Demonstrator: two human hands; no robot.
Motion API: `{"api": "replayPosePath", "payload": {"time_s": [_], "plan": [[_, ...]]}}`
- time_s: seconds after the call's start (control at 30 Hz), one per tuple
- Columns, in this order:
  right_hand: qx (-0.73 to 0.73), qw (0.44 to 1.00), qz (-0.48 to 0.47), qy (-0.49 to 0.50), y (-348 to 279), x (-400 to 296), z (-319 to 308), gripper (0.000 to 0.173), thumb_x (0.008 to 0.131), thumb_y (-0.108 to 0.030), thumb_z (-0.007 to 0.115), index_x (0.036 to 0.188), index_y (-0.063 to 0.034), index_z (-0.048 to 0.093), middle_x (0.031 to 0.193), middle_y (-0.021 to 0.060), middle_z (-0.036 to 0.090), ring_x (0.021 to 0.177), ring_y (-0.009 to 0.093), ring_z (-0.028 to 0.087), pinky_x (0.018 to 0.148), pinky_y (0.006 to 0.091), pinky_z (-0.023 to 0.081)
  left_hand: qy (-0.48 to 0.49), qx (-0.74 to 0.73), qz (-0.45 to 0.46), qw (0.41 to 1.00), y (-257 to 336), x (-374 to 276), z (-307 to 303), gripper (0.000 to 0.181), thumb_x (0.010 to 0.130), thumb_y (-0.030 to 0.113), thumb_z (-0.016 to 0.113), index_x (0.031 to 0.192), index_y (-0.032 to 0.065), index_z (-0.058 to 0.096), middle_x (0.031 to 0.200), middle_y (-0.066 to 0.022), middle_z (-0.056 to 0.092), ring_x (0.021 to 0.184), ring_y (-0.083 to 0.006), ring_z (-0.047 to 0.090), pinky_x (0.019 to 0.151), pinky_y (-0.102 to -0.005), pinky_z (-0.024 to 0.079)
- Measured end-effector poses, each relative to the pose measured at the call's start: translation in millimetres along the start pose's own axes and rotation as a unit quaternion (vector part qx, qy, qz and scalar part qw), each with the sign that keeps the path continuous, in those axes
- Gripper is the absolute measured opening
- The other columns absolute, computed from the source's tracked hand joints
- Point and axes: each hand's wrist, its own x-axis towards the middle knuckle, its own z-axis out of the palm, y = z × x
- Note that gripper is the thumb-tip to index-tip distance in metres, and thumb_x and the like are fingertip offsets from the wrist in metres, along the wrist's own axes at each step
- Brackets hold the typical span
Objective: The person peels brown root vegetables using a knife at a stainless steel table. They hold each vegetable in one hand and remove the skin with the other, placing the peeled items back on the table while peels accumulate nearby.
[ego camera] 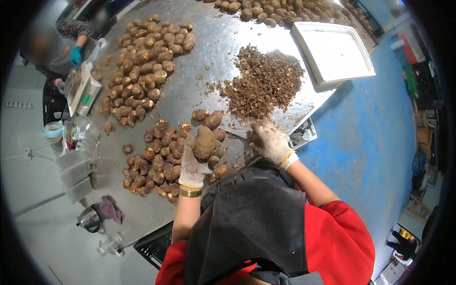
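My left hand (195, 167), in a soiled knit work glove, is shut on a large brown taro corm (204, 144) held upright above the table. Beneath and left of it lies a near heap of smaller taro corms (156, 167), some with pale cut ends. My right hand (270, 140), gloved the same way, is by the table's near edge, just below a pile of brown peel scraps (265, 83). Its fingers are turned down and partly hidden, so whether they hold anything cannot be told. Two loose taro corms (213, 120) lie beyond the held one.
A larger taro heap (142, 67) covers the metal table's (199, 78) far left. A white foam tray (335, 51) overhangs the right edge. Below is a white bin (308, 133). At left, a teal-gloved person (76, 55) is by a scale (83, 91); a steel kettle (89, 218) stands nearer.
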Motion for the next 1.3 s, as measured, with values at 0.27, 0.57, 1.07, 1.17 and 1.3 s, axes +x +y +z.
{"api": "replayPosePath", "payload": {"time_s": [0.27,0.57,1.07,1.17,1.3], "plan": [[-0.099,0.995,-0.003,-0.005,4,11,30,0.050,0.081,-0.020,0.070,0.129,-0.0138,0.055,0.131,0.0139,0.053,0.121,0.036,0.054,0.095,0.0486,0.049,-0.046,-0.185,-0.012,0.982,-5,10,-9,0.054,0.097,0.048,0.055,0.132,0.0067,0.056,0.118,-0.0212,0.067,0.083,-0.0349,0.071,0.054,-0.0406,0.061],[0.035,0.998,0.050,0.024,12,1,3,0.039,0.088,-0.040,0.065,0.112,-0.0102,0.061,0.108,0.0152,0.063,0.104,0.034,0.063,0.086,0.0475,0.052,-0.144,-0.223,-0.023,0.964,-12,9,-41,0.055,0.099,0.050,0.047,0.139,0.0127,0.052,0.130,-0.0199,0.061,0.106,-0.0409,0.066,0.083,-0.0552,0.059],[0.529,0.847,0.020,0.055,8,-13,-3,0.020,0.097,-0.021,0.064,0.101,-0.0021,0.061,0.076,0.0080,0.058,0.073,0.009,0.052,0.067,0.0312,0.048,-0.080,-0.214,0.009,0.974,-20,1,-26,0.064,0.101,0.052,0.040,0.141,0.0027,0.047,0.139,-0.0279,0.052,0.117,-0.0437,0.061,0.085,-0.0559,0.059],[0.523,0.851,0.021,0.048,-2,-19,-20,0.023,0.096,-0.024,0.066,0.100,-0.0018,0.061,0.074,0.0092,0.057,0.072,0.010,0.051,0.066,0.0321,0.049,-0.249,-0.173,-0.112,0.946,0,2,-5,0.061,0.100,0.049,0.047,0.139,0.0028,0.048,0.136,-0.0268,0.055,0.116,-0.0420,0.061,0.081,-0.0573,0.060],[0.488,0.872,0.005,0.034,-15,-29,-48,0.027,0.095,-0.027,0.069,0.101,-0.0013,0.061,0.072,0.0128,0.057,0.069,0.014,0.054,0.064,0.0352,0.048,-0.006,0.215,-0.016,0.976,1,-12,20,0.048,0.087,0.019,0.076,0.126,0.0014,0.055,0.123,-0.0178,0.062,0.109,-0.0305,0.064,0.079,-0.0488,0.061]]}}
